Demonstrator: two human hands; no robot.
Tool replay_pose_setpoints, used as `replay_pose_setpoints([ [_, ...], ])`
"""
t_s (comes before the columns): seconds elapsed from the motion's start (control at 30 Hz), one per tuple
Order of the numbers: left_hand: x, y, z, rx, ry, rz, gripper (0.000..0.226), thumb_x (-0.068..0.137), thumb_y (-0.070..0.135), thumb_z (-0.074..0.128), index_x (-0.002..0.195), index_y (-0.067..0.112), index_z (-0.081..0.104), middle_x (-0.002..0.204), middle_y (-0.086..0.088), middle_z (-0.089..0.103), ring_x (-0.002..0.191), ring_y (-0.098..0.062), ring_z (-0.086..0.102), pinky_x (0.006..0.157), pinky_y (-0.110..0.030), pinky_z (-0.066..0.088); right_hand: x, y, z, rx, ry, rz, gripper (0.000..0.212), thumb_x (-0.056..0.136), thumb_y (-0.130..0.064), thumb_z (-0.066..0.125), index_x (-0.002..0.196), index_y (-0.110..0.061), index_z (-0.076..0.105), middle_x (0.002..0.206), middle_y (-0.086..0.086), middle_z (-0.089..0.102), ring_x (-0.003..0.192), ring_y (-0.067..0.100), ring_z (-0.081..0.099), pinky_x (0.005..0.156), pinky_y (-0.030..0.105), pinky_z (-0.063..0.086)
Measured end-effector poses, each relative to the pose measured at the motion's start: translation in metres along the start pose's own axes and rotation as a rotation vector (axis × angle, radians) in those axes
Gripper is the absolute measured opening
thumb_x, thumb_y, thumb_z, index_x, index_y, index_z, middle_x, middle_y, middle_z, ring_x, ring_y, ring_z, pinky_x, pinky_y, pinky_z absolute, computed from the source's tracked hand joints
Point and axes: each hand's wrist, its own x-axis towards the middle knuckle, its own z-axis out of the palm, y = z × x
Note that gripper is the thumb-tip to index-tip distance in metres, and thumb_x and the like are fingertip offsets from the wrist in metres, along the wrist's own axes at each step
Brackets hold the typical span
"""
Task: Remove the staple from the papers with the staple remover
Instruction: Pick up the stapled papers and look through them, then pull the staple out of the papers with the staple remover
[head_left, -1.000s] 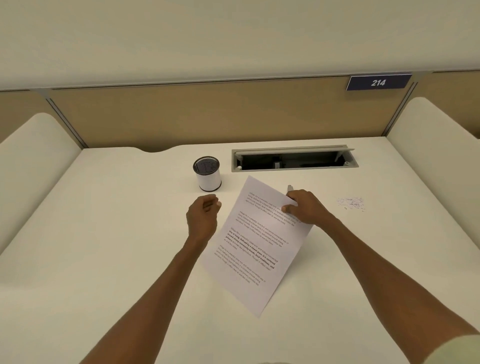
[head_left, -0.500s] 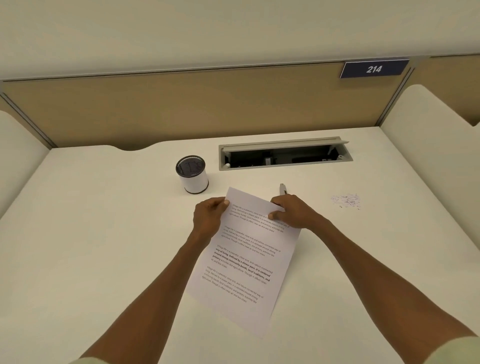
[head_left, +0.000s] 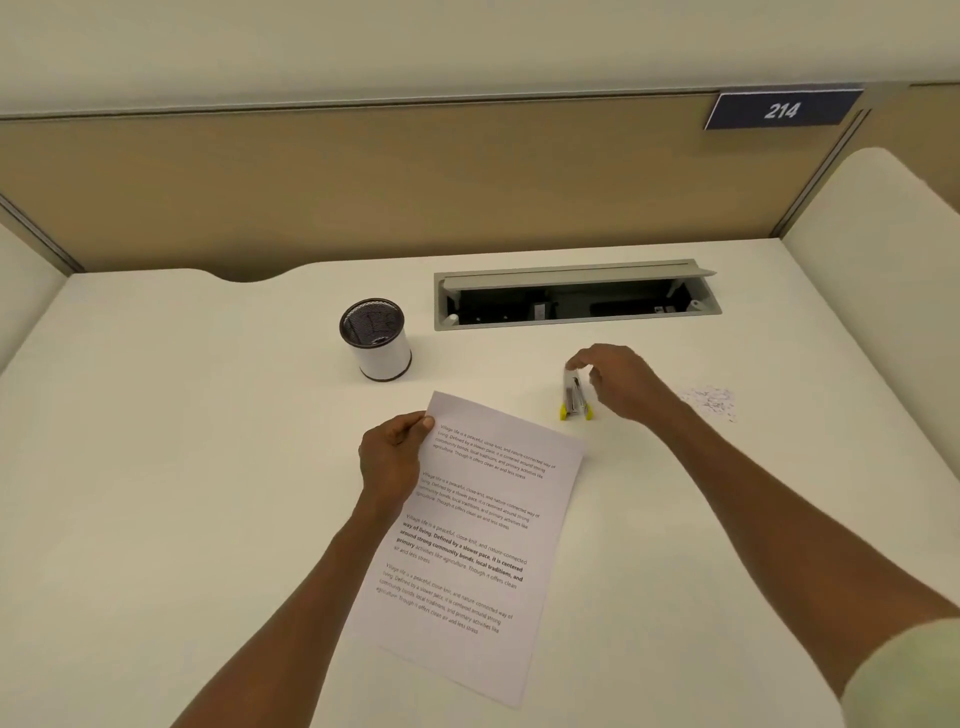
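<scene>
The papers (head_left: 475, 545) lie tilted on the white desk (head_left: 182, 467), top edge toward the far side, and the left hand (head_left: 392, 460) pinches their upper left corner with the thumb on top; whether a staple sits there cannot be told. Just beyond the upper right corner, apart from the sheets, the staple remover (head_left: 574, 397) with yellow tips rests on the desk, and the right hand (head_left: 621, 382) hovers at its far end with fingers loosely spread, whether touching it or not is unclear. Farther out stand a mesh-topped white cup (head_left: 377, 340), an open cable tray (head_left: 571, 299) and, right of the hand, a scatter of small loose bits (head_left: 709, 401).
</scene>
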Motion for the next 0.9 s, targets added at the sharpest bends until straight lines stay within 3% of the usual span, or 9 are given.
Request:
replay_pose_setpoints([
  [0.1, 0.004, -0.001, 0.0, -0.011, 0.012, -0.005, 0.008, 0.094, 0.023, 0.069, 0.096, 0.026, 0.076, 0.091, 0.011, 0.077, 0.086, -0.012, 0.073, 0.081, -0.028, 0.055, 0.001, 0.006, -0.002, -0.357, -0.129, -0.134, 0.064, 0.08, 0.014, 0.047, 0.13, -0.024, 0.059, 0.145, 0.003, 0.044, 0.131, 0.023, 0.042, 0.089, 0.037, 0.044],
  [0.2, 0.009, -0.002, -0.001, -0.012, -0.013, -0.03, 0.013, 0.095, 0.023, 0.068, 0.101, 0.018, 0.078, 0.094, 0.006, 0.078, 0.089, -0.016, 0.074, 0.082, -0.03, 0.056, 0.005, 0.006, 0.006, -0.54, -0.164, -0.311, 0.058, 0.084, 0.007, 0.056, 0.132, -0.026, 0.057, 0.155, 0.005, 0.031, 0.134, 0.027, 0.037, 0.09, 0.038, 0.041],
  [0.37, 0.01, 0.004, -0.003, -0.029, -0.044, -0.04, 0.016, 0.095, 0.023, 0.068, 0.104, 0.015, 0.078, 0.093, 0.004, 0.079, 0.085, -0.015, 0.075, 0.074, -0.025, 0.054, 0.011, 0.01, 0.018, -0.666, -0.175, -0.508, 0.031, 0.08, 0.001, 0.066, 0.104, -0.018, 0.067, 0.138, 0.008, 0.054, 0.115, 0.03, 0.056, 0.076, 0.04, 0.049],
  [0.5, 0.005, 0.01, -0.006, -0.015, -0.043, -0.057, 0.015, 0.095, 0.026, 0.068, 0.104, 0.019, 0.079, 0.09, 0.006, 0.079, 0.082, -0.012, 0.075, 0.069, -0.022, 0.053, 0.01, 0.012, 0.016, -0.68, -0.106, -0.536, 0.028, 0.079, 0.002, 0.062, 0.1, -0.017, 0.064, 0.119, 0.001, 0.064, 0.103, 0.026, 0.059, 0.075, 0.038, 0.046],
  [0.6, -0.001, 0.014, -0.009, -0.007, -0.033, -0.057, 0.014, 0.095, 0.025, 0.068, 0.102, 0.019, 0.079, 0.087, 0.007, 0.079, 0.073, -0.006, 0.074, 0.059, -0.014, 0.051, 0.009, 0.013, 0.019, -0.598, -0.071, -0.392, 0.024, 0.085, -0.008, 0.062, 0.108, -0.014, 0.061, 0.108, 0.004, 0.066, 0.098, 0.027, 0.06, 0.082, 0.038, 0.043],
  [0.7, -0.007, 0.02, -0.012, -0.006, -0.037, -0.051, 0.012, 0.095, 0.024, 0.068, 0.1, 0.021, 0.079, 0.085, 0.008, 0.079, 0.07, -0.004, 0.073, 0.058, -0.014, 0.051, 0.004, 0.0, 0.017, -0.312, -0.054, -0.195, 0.027, 0.089, -0.025, 0.065, 0.109, -0.011, 0.053, 0.101, 0.007, 0.065, 0.086, 0.029, 0.059, 0.072, 0.036, 0.042],
  [0.8, -0.013, 0.026, -0.016, 0.005, -0.056, -0.027, 0.01, 0.094, 0.025, 0.069, 0.097, 0.024, 0.079, 0.083, 0.01, 0.078, 0.072, -0.006, 0.073, 0.064, -0.02, 0.053, -0.003, -0.023, 0.01, 0.014, -0.026, -0.07, 0.024, 0.088, -0.024, 0.066, 0.101, -0.013, 0.047, 0.095, 0.0, 0.06, 0.079, 0.022, 0.054, 0.062, 0.032, 0.039],
  [0.9, -0.019, 0.035, -0.019, 0.024, -0.086, 0.009, 0.01, 0.094, 0.025, 0.069, 0.096, 0.025, 0.079, 0.082, 0.012, 0.078, 0.07, -0.003, 0.072, 0.058, -0.014, 0.05, -0.007, -0.045, 0.005, 0.165, -0.021, -0.052, 0.022, 0.089, -0.021, 0.063, 0.096, -0.017, 0.042, 0.084, 0.002, 0.061, 0.07, 0.023, 0.055, 0.059, 0.034, 0.042],
])
